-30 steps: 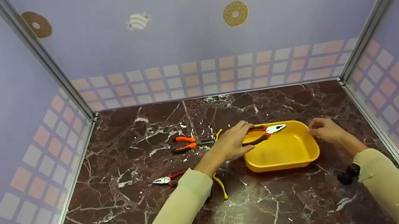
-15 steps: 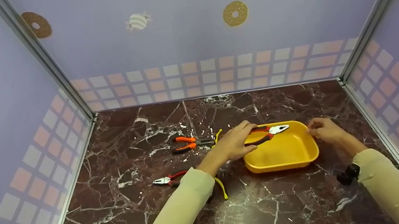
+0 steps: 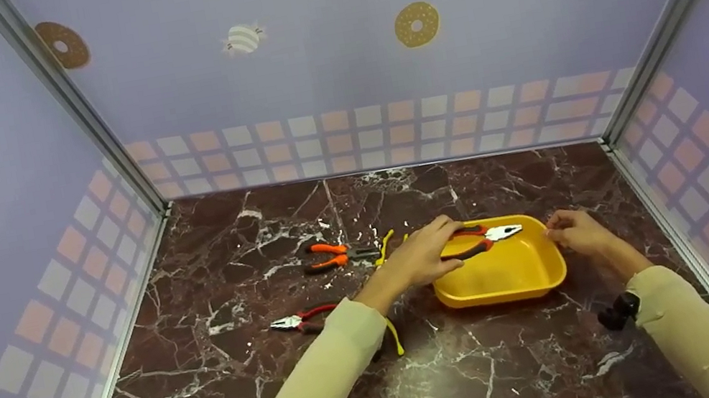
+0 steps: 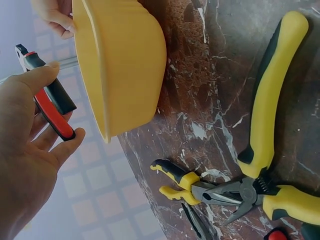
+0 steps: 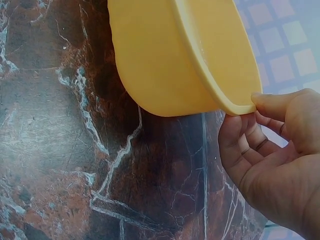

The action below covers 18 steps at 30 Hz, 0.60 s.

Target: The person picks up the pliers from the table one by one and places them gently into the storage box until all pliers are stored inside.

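Note:
My left hand grips a pair of red-and-black combination pliers by the handles, above the left part of a yellow plastic bin. The pliers' silver head points right, over the bin's inside. In the left wrist view the handles sit between thumb and fingers, higher than the bin's rim. At the bin's right end my right hand pinches the rim between thumb and fingers, plain in the right wrist view, where the bin's wall shows close up.
Left of the bin lie orange-handled pliers and red-handled pliers. Yellow-handled pliers lie under the left forearm, a second yellow-and-black pair touching or overlapping them. Patterned panels enclose the marbled surface at the back and sides.
My left hand has moved slightly right with the combination pliers, carrying their head farther over the bin. My right hand stays on the rim, and the bin has barely shifted.

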Available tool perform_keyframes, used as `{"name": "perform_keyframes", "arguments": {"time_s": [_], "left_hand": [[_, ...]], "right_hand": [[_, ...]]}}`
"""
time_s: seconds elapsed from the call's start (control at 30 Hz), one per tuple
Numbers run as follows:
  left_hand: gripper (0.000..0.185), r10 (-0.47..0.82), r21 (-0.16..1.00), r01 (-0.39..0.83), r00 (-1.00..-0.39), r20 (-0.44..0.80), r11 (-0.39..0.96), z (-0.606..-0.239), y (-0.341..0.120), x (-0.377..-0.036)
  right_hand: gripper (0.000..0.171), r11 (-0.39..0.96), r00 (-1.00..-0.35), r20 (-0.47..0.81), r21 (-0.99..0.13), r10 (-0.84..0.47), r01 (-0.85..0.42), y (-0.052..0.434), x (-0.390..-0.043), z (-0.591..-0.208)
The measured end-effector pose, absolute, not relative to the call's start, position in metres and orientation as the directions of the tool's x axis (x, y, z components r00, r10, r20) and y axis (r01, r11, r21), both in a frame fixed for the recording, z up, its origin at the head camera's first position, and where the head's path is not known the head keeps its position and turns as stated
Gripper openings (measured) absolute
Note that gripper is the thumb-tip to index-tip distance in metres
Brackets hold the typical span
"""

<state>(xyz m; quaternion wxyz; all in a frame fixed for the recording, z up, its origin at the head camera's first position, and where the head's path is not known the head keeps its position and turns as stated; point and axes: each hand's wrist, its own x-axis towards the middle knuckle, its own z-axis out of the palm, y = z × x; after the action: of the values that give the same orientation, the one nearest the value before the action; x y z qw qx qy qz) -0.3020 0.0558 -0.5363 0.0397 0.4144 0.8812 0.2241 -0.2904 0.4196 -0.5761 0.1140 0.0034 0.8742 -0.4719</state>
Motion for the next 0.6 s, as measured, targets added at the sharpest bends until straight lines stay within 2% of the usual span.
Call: {"name": "perform_keyframes", "arguments": {"time_s": [0.6], "left_hand": [[0.064,0.747,0.445,0.708,-0.653,0.12,0.548,-0.5427,0.0618,-0.3051]], "right_hand": [[0.018,0.534,-0.977,-0.202,-0.834,-0.064,0.137,0.417,-0.2866,-0.5759]]}}
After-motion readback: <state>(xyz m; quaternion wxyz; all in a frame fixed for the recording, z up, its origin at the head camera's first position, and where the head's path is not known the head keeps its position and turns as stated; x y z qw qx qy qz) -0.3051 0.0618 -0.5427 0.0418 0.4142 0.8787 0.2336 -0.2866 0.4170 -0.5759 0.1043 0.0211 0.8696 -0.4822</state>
